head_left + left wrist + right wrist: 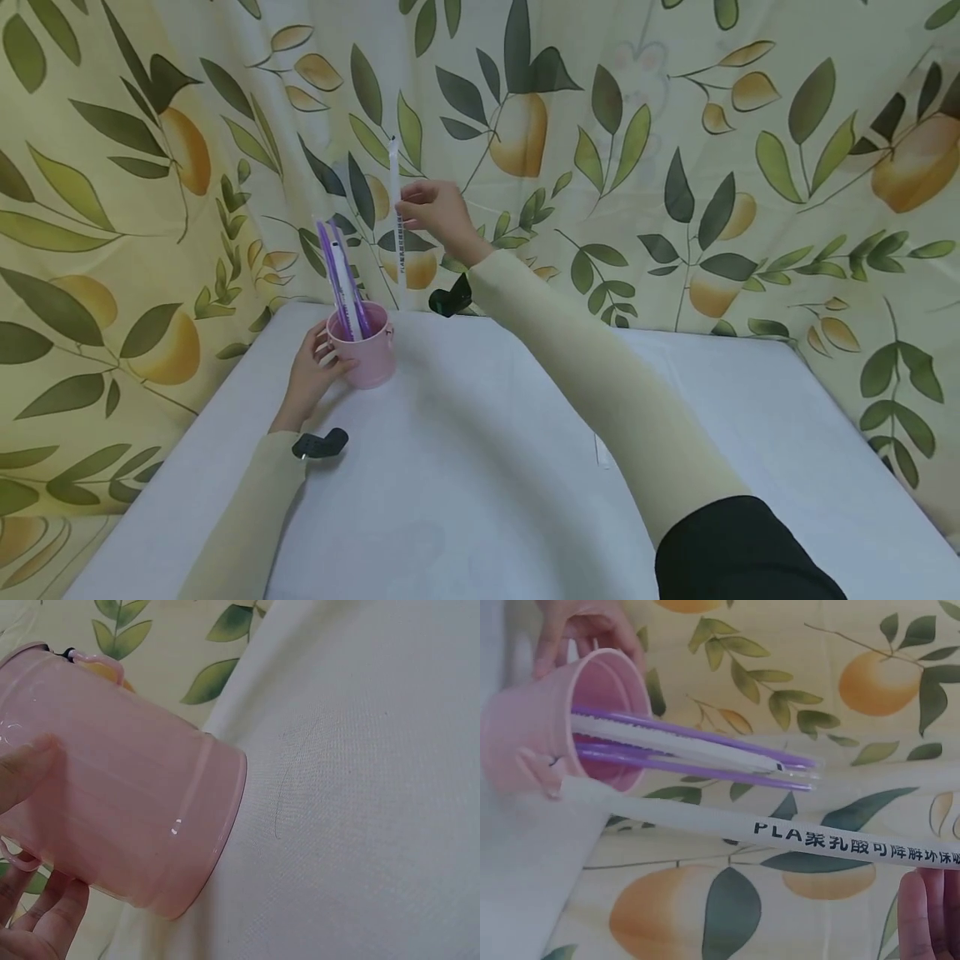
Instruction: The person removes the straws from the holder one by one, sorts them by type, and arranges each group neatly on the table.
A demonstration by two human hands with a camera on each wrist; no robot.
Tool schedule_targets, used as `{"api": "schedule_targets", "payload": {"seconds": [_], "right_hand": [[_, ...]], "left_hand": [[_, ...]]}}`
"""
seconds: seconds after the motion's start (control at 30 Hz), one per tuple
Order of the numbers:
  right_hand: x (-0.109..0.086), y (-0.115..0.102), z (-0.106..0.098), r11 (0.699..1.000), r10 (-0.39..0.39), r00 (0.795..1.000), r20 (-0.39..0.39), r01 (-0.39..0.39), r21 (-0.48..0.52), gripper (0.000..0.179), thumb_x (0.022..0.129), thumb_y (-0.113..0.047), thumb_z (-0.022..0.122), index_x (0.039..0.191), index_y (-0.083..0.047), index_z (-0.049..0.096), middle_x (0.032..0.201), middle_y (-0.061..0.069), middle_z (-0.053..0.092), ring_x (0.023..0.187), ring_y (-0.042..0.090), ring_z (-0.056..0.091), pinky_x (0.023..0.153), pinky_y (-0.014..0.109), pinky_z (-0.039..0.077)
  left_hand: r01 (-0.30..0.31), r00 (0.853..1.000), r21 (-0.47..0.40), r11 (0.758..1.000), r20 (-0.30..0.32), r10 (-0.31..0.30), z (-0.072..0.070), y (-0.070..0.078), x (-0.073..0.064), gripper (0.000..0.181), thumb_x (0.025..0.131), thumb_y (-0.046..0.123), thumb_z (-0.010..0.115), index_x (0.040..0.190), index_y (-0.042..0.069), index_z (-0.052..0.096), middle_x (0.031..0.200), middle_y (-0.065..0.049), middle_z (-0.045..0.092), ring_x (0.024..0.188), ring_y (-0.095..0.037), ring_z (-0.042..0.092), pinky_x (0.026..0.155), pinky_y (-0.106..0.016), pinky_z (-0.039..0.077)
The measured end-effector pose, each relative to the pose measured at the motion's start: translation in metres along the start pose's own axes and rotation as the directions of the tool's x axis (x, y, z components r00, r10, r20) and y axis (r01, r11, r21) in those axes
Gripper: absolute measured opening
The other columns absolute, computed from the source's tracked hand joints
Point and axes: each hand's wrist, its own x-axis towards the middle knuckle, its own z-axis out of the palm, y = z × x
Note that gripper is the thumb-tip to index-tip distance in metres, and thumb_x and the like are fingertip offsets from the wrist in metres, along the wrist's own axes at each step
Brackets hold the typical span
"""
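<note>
A small pink bucket (372, 362) stands upright at the back left of the white table. My left hand (307, 371) grips its side, thumb at the front and fingers curled round behind. Purple straws (705, 768) and a white paper-wrapped straw (682, 742) lean together inside, their upper ends above the rim. Just right of the bucket, my right hand (438, 212) pinches another white wrapped straw (397, 208) with black print, held upright in the air. In the right wrist view, this straw's lower end (581, 789) overlaps the bucket's outside near a handle lug.
The white table (450, 483) runs back to a hanging cloth (555, 217) printed with fruit and leaves, which also covers the left side. A thin pale strip (602, 452) lies on the table beside my right forearm. Each wrist carries a black camera mount (321, 443).
</note>
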Motion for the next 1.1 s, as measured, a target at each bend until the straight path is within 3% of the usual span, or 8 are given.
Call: {"api": "schedule_targets", "payload": {"seconds": [0.4,0.63,0.87,1.1], "right_hand": [[-0.037,0.025,-0.044,0.999,0.028,0.998,0.059,-0.031,0.043,0.021,0.089,-0.004,0.061,0.108,0.006,0.063,0.110,0.024,0.063,0.080,0.016,0.065,0.093,0.046,0.055],[-0.068,0.046,-0.078,0.997,0.082,0.995,0.052,-0.081,-0.015,0.024,0.088,-0.006,0.063,0.109,0.006,0.062,0.094,0.007,0.067,0.079,0.013,0.066,0.083,0.034,0.060],[-0.100,0.063,-0.122,0.990,0.121,0.991,0.053,-0.116,-0.086,0.027,0.089,-0.008,0.061,0.112,0.007,0.059,0.095,0.006,0.065,0.078,0.008,0.065,0.083,0.034,0.060],[-0.126,0.074,-0.168,0.959,0.211,0.977,0.008,-0.206,-0.193,0.032,0.091,-0.013,0.061,0.117,0.006,0.057,0.096,0.003,0.063,0.079,0.004,0.065,0.082,0.028,0.060]], "left_hand": [[0.008,1.000,0.008,1.000,0.002,-0.008,0.000,0.002,0.004,0.090,0.082,0.007,0.071,0.151,0.014,0.015,0.151,-0.021,0.025,0.138,-0.038,0.031,0.115,-0.047,0.034],[0.010,1.000,-0.002,1.000,0.005,-0.010,0.000,-0.001,0.004,0.089,0.082,0.007,0.071,0.151,0.014,0.015,0.151,-0.021,0.025,0.139,-0.037,0.030,0.116,-0.047,0.033],[0.020,1.000,0.028,0.999,-0.002,-0.020,0.001,0.000,0.000,0.089,0.082,0.011,0.071,0.151,0.014,0.015,0.150,-0.022,0.027,0.138,-0.038,0.031,0.115,-0.047,0.034],[0.013,1.000,0.040,0.999,-0.004,-0.012,0.001,-0.003,0.000,0.089,0.082,0.013,0.072,0.150,0.013,0.015,0.150,-0.022,0.027,0.138,-0.039,0.031,0.115,-0.048,0.034]]}}
